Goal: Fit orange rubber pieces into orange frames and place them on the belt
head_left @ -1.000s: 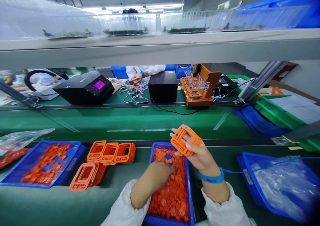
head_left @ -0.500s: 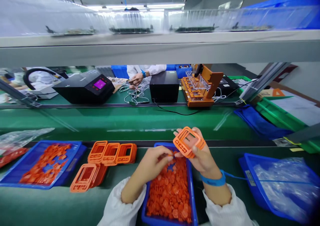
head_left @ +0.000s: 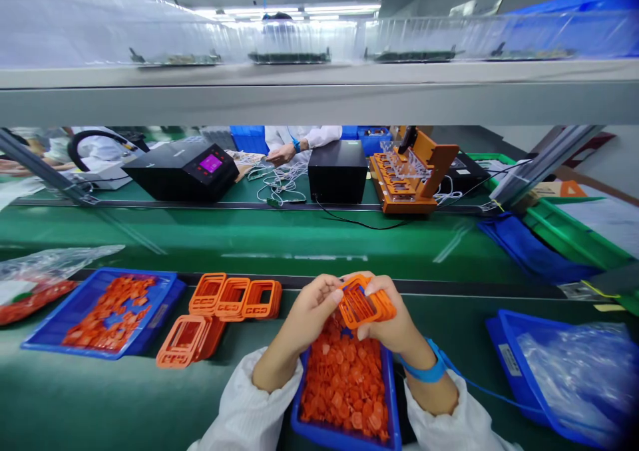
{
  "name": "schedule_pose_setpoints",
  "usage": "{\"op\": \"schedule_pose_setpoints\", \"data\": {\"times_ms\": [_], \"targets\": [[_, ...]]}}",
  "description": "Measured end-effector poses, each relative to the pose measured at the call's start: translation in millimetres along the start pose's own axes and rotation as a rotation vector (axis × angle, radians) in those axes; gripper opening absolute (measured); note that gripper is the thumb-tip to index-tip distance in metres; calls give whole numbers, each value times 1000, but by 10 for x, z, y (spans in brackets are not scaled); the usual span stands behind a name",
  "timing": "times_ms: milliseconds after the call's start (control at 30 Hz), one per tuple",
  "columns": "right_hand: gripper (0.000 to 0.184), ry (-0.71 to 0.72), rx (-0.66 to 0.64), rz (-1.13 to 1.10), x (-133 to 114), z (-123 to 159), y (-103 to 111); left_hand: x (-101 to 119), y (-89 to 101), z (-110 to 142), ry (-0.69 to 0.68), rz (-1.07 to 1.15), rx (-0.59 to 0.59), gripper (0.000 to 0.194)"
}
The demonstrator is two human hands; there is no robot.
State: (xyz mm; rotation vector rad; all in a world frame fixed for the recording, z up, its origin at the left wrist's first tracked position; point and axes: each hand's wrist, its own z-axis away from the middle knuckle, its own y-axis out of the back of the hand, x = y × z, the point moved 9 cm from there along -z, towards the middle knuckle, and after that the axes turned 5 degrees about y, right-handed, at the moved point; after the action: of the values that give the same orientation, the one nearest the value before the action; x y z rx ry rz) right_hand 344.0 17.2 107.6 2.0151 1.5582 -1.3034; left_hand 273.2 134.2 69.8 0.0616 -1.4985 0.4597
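My right hand (head_left: 392,311) is closed around a stack of orange plastic frames (head_left: 358,302), held tilted over the far end of a blue tray (head_left: 394,398). The thumb and fingertips of my left hand (head_left: 315,308) are pinched together at the stack's left edge; whether a small part sits between them is hidden. Below both hands, the tray holds a heap of small orange-red plastic pieces (head_left: 344,384). To the left, more orange frames (head_left: 232,298) stand in leaning stacks on the green surface. A blue strap (head_left: 426,368) circles my right wrist.
A second blue tray (head_left: 107,352) with orange pieces lies at left, beside a plastic bag (head_left: 40,298). Clear bags fill a blue bin (head_left: 509,364) at right. Beyond are a black box (head_left: 338,171), an orange fixture (head_left: 409,178) and a co-worker's hand (head_left: 281,155). A shelf (head_left: 319,102) crosses above.
My right hand has tipped the frame stack and lowered it. My left hand has risen from over the orange pieces to the stack's edge. The whole view has shifted slightly.
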Motion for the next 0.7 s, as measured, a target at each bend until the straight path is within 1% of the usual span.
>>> {"op": "schedule_pose_setpoints", "data": {"times_ms": [67,133,300,400,467,533,600,633,667,700], "targets": [[57,-17,-9,7,21,0,2,-40,-29,-2,51,-46,-69,59],[57,-17,-25,19,37,-2,-10,-47,-23,-11,54,-63,-89,60],[57,2,-43,101,54,-8,-40,12,40,-24,-66,-178,-58,58],[58,19,-55,138,38,-2,-65,1,73,-6,-63,-202,-46,58],[63,41,-41,110,6,4,-76,2,67,3,-57,-188,-59,61],[68,45,31,32,-20,10,-48,17,80,-10,-70,-155,-40,67],[74,20,158,-63,-28,20,19,3,121,-49,-72,-179,26,65],[77,2,224,-107,-28,26,53,-19,122,-71,-67,-251,48,58],[79,-14,278,-144,-33,32,79,-53,88,-91,-64,-376,39,49],[81,-18,314,-171,-52,32,93,-105,15,-104,-64,-545,-6,39]]}}
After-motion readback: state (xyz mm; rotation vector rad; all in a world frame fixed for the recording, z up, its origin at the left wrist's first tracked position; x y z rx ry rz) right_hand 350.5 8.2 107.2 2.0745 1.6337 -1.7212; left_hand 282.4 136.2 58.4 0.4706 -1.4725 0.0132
